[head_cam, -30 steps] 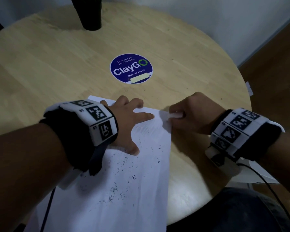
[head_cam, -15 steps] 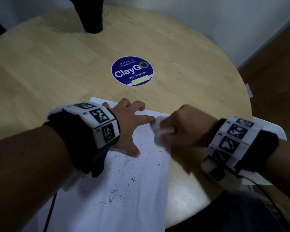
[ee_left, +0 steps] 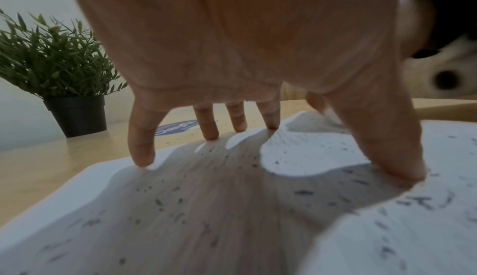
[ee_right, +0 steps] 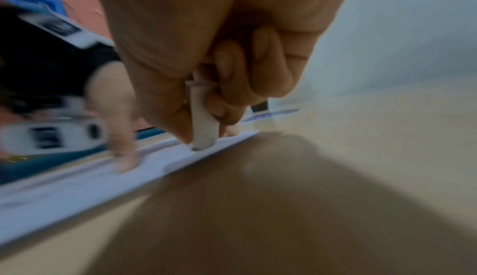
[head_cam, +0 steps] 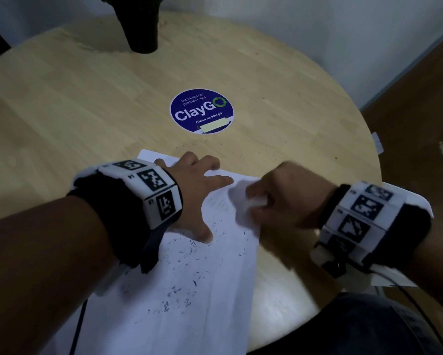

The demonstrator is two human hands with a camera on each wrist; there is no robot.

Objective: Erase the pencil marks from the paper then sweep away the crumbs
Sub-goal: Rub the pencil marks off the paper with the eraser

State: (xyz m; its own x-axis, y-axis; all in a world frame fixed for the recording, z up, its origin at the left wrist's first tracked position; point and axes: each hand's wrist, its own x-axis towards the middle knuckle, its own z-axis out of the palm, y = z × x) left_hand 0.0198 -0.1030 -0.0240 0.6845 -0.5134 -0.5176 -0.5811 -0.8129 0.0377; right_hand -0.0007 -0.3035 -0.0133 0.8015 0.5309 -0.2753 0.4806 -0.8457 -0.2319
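White paper lies on the round wooden worktop, its far end near the blue ClayGo sticker, its near end running off the bottom of the head view. The left hand is planted on the far part of the sheet — fingers spread apart and straight, tips and thumb pressing down on the page, palm arched above it. Just beside it comes the right hand, its fingers curled tight around a pale eraser, thumb on one side, the rest wrapped round the other. The eraser's grey, smudged tip touches the paper close to its right edge, and the hand is blurred in the head view. Dark crumbs lie scattered over the middle of the sheet, more of them under the left palm, and a few specks sit on the bare wood between the paper and the sticker. Faint pencil marks show between the two hands — too soft to read. At the far rim of the worktop stands a green plant in a black pot, well apart from the paper.
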